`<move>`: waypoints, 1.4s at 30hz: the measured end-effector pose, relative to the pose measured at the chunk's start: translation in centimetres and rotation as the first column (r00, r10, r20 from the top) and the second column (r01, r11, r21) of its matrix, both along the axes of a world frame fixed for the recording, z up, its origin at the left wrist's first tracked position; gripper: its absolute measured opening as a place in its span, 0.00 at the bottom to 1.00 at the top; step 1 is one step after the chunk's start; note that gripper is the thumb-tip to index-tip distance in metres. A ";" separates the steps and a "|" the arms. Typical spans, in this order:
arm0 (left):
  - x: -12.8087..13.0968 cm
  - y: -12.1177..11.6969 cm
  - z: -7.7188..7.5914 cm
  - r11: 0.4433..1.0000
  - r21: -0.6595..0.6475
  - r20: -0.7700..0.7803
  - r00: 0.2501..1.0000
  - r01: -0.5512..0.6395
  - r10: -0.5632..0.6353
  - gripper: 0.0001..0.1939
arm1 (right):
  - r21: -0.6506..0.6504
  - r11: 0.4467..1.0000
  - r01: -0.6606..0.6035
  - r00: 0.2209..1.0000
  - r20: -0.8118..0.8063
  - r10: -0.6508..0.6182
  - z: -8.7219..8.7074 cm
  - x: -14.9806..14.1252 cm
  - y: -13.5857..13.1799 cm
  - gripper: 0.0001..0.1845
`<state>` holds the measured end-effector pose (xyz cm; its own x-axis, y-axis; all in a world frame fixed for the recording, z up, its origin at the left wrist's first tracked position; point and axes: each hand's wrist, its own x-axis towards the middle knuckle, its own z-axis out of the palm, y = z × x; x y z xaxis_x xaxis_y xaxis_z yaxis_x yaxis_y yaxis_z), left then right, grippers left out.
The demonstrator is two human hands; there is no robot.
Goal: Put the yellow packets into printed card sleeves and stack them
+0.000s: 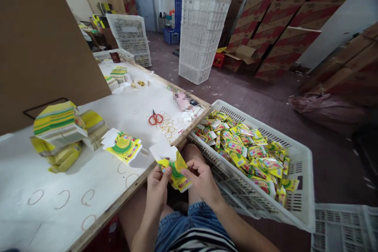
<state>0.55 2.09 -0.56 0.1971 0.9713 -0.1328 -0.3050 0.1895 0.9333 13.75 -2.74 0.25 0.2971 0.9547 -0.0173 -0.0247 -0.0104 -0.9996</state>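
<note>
Both my hands hold a small stack of yellow-and-green sachets (175, 168) over my lap, just off the table's front edge. My left hand (158, 187) grips the stack's left side with its fingers curled. My right hand (200, 177) pinches the right side. A fanned pile of the same sachets (122, 146) lies on the white table (73, 181) close by. Bundled stacks of sachets (60, 130) sit further left.
A white plastic crate (298, 189) full of loose sachets stands at my right. Red scissors (155, 118) and several rubber bands (168, 128) lie on the table. A brown cardboard sheet (44, 39) leans at the left. Stacked white crates (201, 39) and cartons stand behind.
</note>
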 end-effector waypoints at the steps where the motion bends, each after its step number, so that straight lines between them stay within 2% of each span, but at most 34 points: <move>1: 0.3 0.0 0.0 1.000 -0.004 -0.011 1.000 -0.001 0.001 0.20 | 0.000 0.999 0.032 0.999 0.033 -0.032 -0.4 0.0 0.0 0.14; 4: 0.9 -0.2 0.1 0.999 0.030 -0.019 1.000 0.015 -0.015 0.26 | 0.016 0.997 0.081 0.988 0.130 -0.082 -1.4 0.3 -0.1 0.11; 6: 1.0 -0.5 0.4 0.998 0.049 -0.027 0.999 0.045 -0.043 0.31 | 0.036 0.999 0.034 0.988 0.147 -0.039 -1.8 0.7 0.0 0.10; 9: 0.7 -0.9 0.9 0.988 0.077 -0.046 0.990 0.133 -0.130 0.34 | 0.076 0.994 -0.082 0.989 0.130 0.072 -1.6 1.6 0.1 0.27; 11: 0.3 -1.0 1.3 0.970 0.100 -0.048 0.975 0.220 -0.216 0.35 | 0.104 0.983 -0.148 0.984 0.115 0.136 -1.1 2.3 0.1 0.30; 15: -0.5 -1.1 2.0 0.910 0.105 -0.052 0.916 0.402 -0.399 0.29 | 0.140 0.951 -0.277 0.960 0.074 0.269 -0.2 3.3 0.2 0.21; 19: -1.0 -1.2 2.3 0.872 0.076 -0.024 0.875 0.483 -0.483 0.21 | 0.134 0.934 -0.333 0.938 0.147 0.313 0.5 4.0 0.2 0.13; 22: -0.9 -1.3 2.3 0.870 0.048 -0.007 0.871 0.491 -0.491 0.18 | 0.114 0.931 -0.346 0.916 0.258 0.309 1.0 4.4 0.2 0.16; 25: -0.6 -1.4 2.1 0.876 0.030 0.010 0.877 0.481 -0.481 0.17 | 0.149 0.935 -0.322 0.900 0.356 0.253 1.3 4.5 0.2 0.19; 28: -0.3 -1.5 1.9 0.885 0.013 0.044 0.884 0.465 -0.465 0.30 | 0.175 0.957 -0.232 0.945 0.275 0.179 1.0 4.1 0.3 0.13; 30: -0.2 -1.4 1.8 0.887 0.002 0.031 0.887 0.461 -0.461 0.38 | 0.149 0.972 -0.182 0.975 0.157 0.159 0.7 3.9 0.3 0.17; 32: -0.2 -1.4 1.6 0.888 0.008 -0.025 0.887 0.461 -0.460 0.34 | 0.150 0.974 -0.172 0.978 0.147 0.150 0.5 4.1 0.3 0.21; 34: -0.2 -1.3 1.4 0.896 0.032 -0.093 0.894 0.442 -0.438 0.25 | 0.193 0.966 -0.172 0.963 0.240 0.124 0.5 4.6 0.3 0.17; 36: -0.1 -1.2 1.1 0.907 0.060 -0.153 0.902 0.416 -0.404 0.20 | 0.206 0.961 -0.185 0.949 0.293 0.120 0.7 5.2 0.3 0.20; 40: 0.3 -1.3 0.7 0.921 0.106 -0.208 0.914 0.376 -0.349 0.22 | 0.000 0.960 -0.280 0.933 0.236 0.272 1.2 5.5 0.2 0.16; 42: 0.4 -1.4 0.7 0.915 0.107 -0.201 0.909 0.390 -0.364 0.23 | -0.082 0.961 -0.265 0.915 0.292 0.277 1.4 5.2 0.2 0.17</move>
